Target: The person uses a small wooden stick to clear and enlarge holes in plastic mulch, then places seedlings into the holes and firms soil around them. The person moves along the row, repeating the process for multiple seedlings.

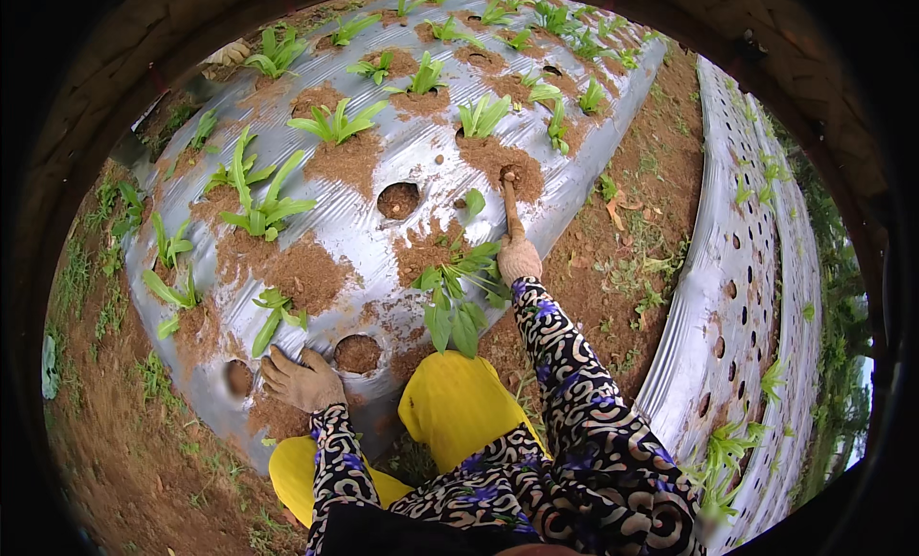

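Observation:
My right hand [520, 258], in a knit glove, grips a slim wooden stick [511, 207]. The stick's far end meets the brown soil at a planting hole [523, 174] in the silver plastic mulch [344, 258]. Close by that hand lies a bunch of loose leafy seedlings [456, 286]. My left hand [305, 380], also gloved, rests on the bed with fingers spread, just below a small green seedling [276, 315]. Bare holes flank it: one on the right [357, 353], one on the left [238, 378]. Another open hole [398, 200] lies farther up the bed.
Rows of seedlings [337, 121] grow across the bed beyond my hands. A dirt path [624, 218] separates it from a second mulched bed [689, 326]. At the upper left is a pale glove [230, 53], possibly another person's hand. My yellow-covered knees [459, 405] touch the near edge.

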Available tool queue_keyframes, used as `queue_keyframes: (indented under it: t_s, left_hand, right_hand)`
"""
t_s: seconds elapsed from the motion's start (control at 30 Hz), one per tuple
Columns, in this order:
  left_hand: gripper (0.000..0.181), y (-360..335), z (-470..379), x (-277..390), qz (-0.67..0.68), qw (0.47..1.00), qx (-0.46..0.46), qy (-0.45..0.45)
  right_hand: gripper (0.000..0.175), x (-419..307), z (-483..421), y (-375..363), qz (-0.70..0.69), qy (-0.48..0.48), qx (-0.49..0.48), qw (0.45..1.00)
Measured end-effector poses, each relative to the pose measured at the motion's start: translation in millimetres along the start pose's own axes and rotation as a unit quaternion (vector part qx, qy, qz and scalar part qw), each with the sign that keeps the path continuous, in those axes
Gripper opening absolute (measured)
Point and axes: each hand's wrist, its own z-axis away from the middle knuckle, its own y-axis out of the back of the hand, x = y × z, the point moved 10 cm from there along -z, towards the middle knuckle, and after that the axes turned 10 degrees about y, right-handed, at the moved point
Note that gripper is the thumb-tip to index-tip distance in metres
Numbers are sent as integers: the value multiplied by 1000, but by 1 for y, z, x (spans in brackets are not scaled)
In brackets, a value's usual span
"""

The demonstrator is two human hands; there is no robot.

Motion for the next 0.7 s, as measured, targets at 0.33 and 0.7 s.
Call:
queue_keyframes:
  t_s: [0.33,0.7]
  left_hand:
    - [67,0,0,1,1,1000,3,-15]
    - [64,0,2,0,15,999,35,-8]
  right_hand:
    - [51,-25,-13,150,126,61,-291,946]
    - [51,-50,-78,49,265,201,-244,911]
